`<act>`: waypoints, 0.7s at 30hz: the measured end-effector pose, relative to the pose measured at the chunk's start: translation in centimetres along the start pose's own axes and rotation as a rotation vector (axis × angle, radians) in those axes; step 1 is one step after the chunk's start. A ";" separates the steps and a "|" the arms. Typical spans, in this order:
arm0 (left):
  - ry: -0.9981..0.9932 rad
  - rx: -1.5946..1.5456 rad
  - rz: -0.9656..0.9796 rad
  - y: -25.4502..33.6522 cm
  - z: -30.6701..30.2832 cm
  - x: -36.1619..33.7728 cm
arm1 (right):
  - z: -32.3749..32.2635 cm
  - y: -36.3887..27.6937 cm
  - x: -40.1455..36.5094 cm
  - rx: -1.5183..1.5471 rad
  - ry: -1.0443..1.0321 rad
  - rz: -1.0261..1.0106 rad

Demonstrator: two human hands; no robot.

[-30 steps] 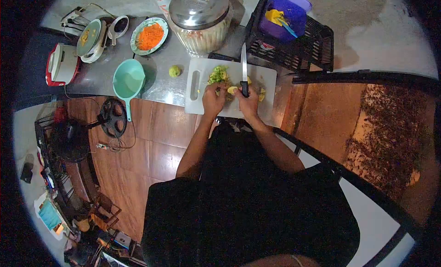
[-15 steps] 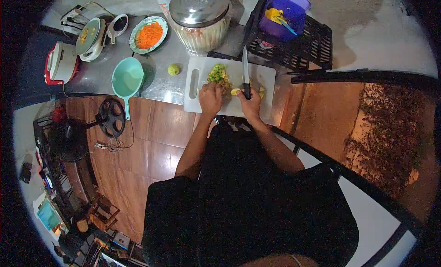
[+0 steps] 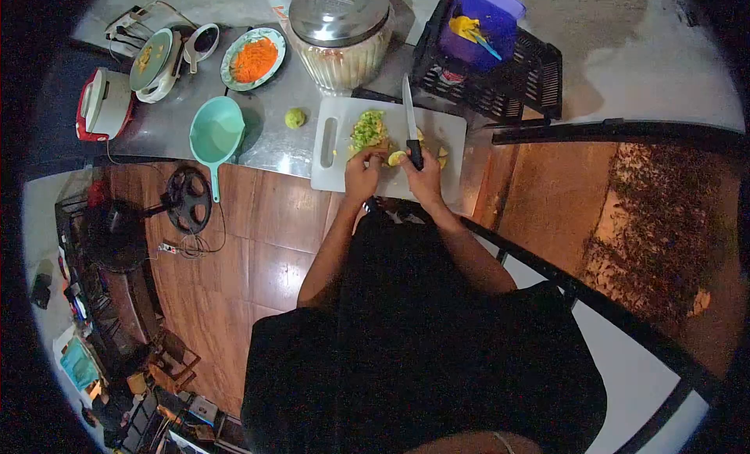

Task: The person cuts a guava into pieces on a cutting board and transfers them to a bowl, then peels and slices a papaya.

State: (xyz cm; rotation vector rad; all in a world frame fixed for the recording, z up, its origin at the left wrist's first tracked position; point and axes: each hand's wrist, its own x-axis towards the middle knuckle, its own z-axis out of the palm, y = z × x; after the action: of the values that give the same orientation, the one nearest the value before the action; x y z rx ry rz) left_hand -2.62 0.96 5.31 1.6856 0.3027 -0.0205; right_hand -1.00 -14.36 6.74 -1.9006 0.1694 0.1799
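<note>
Gripping the knife (image 3: pixel 412 122) in our closed right hand (image 3: pixel 424 175), blade pointing away, yellowish piece (image 3: pixel 397 158) at our thumb
We bend our left hand (image 3: pixel 362 177) beside the chopped pile (image 3: pixel 368 130) on the white board (image 3: pixel 328 173); we can't tell if it pinches anything

Jar (image 3: pixel 339 51): large, ribbed, metal lid on
Crate (image 3: pixel 543 71): black, slatted, near wall
Tub (image 3: pixel 478 48): purple, yellow and blue items inside
Pan (image 3: pixel 217 130): teal, handle past counter edge
Cooker (image 3: pixel 107 104): white and red, counter's left end
Floor (image 3: pixel 273 212): brown, glossy, light reflected
</note>
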 end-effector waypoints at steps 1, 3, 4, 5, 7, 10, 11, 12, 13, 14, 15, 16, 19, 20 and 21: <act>0.002 0.000 0.004 0.1 0.1 0.0 | -0.2 -0.4 0.1 0.001 0.000 -0.005; 0.037 -0.093 0.053 0.9 0.3 -0.1 | -0.6 -1.4 0.4 -0.014 -0.037 -0.103; 0.040 -0.093 0.057 1.5 0.1 -0.1 | -0.8 -2.1 0.5 -0.014 -0.038 -0.108; -0.033 -0.239 -0.055 2.1 -0.2 0.0 | -1.0 -2.8 0.6 -0.034 -0.066 -0.136; -0.095 -0.389 -0.153 3.2 -0.3 -0.1 | -1.4 -3.7 1.0 -0.055 -0.102 -0.182; -0.137 -0.579 -0.297 4.7 -0.5 -0.5 | -2.0 -6.1 1.1 -0.072 -0.166 -0.191; -0.133 -0.579 -0.284 5.1 -0.8 -0.6 | -1.8 -6.3 1.1 -0.071 -0.167 -0.204; -0.196 -0.668 -0.296 5.6 -1.0 -0.8 | -1.7 -6.4 1.1 -0.026 -0.148 -0.194; -0.261 -0.756 -0.308 6.1 -1.2 -1.0 | -1.8 -6.5 1.2 0.018 -0.127 -0.182; -0.307 -0.832 -0.308 6.7 -1.6 -1.3 | -2.0 -6.6 1.3 0.017 -0.126 -0.189; -0.306 -0.834 -0.303 7.5 -1.6 -1.7 | -2.1 -7.1 1.3 0.029 -0.140 -0.122; -0.285 -0.799 -0.246 8.2 -1.5 -2.0 | -2.1 -7.6 1.3 0.041 -0.156 -0.057; -0.212 -0.750 -0.116 9.1 -1.0 -2.8 | -2.4 -10.2 0.3 0.082 -0.173 -0.094; -0.165 -0.733 -0.054 9.3 -0.8 -3.0 | -2.4 -10.7 0.0 0.078 -0.186 -0.102; -0.148 -0.739 -0.046 9.6 -0.8 -3.1 | -2.4 -11.1 -0.3 0.128 -0.195 -0.045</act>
State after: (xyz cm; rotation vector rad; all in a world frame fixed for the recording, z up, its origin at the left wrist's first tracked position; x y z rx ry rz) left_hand -3.67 0.14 15.34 0.9381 0.2009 -0.0601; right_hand 1.11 -12.98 17.78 -1.7470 0.0059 0.3157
